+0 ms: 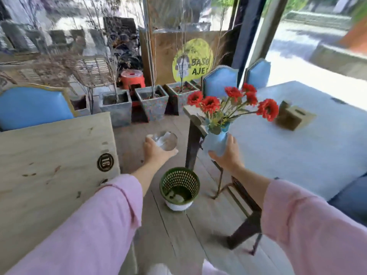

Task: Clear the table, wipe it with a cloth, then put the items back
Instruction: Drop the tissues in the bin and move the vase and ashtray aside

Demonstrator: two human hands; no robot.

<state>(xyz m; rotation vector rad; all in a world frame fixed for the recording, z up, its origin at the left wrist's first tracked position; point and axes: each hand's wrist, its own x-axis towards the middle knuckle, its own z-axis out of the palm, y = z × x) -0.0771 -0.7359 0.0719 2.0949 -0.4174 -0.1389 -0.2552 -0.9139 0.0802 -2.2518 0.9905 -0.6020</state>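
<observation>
Head view, both arms out in pink sleeves over the gap between two tables. Left hand (pixel 156 150) cupped under a clear glass ashtray (pixel 164 140), fingers curled round its near rim, something pale inside, hard to tell what. Right hand (pixel 226 153) wrapped round the belly of a blue vase (pixel 215 142) full of red flowers (pixel 234 101), vase leaning a touch to the right, hanging just off the near-left corner of the white-covered table (pixel 297 151). Wooden tissue box (pixel 294 117) sitting far right on that cloth, well apart from both hands. Bare wooden table (pixel 49 155) on the left, nothing visible on it. Green wastebasket (pixel 179 188) on the floor, directly between and below the two hands.

Risks, as a judgement: smooth glass held from below by fingertips only, so a slip sends it onto the plank floor or into the basket. Top-heavy bouquet, grip low on the vase, so a quick swing tips the stems out or knocks the base on the table corner. Blurred frame suggests fast movement, which worsens both. Which table is being cleared and which restocked: cannot tell.
</observation>
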